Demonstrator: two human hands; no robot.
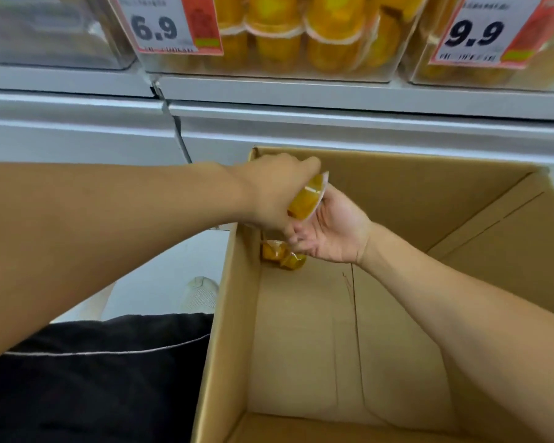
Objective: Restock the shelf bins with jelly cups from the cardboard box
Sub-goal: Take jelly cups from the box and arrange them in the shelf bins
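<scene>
My left hand [277, 190] reaches in from the left and grips an orange jelly cup [307, 197] on its side over the far left corner of the open cardboard box [397, 193]. My right hand [331, 230] lies palm up just under and beside that cup, fingers loosely curled, thumb touching its white rim. A few more jelly cups [282, 254] lie on the box floor below both hands, partly hidden by my right fingers. Above, a clear shelf bin [279, 36] holds several stacked orange cups.
Price tags reading 6.9 [160, 27] and 9.9 [475, 33] hang on the bin fronts. Another clear bin [45, 30] stands at the left and one [493, 73] at the right. A grey shelf edge [333, 97] runs above the box. My dark trousers and a white shoe [202, 294] are at the left.
</scene>
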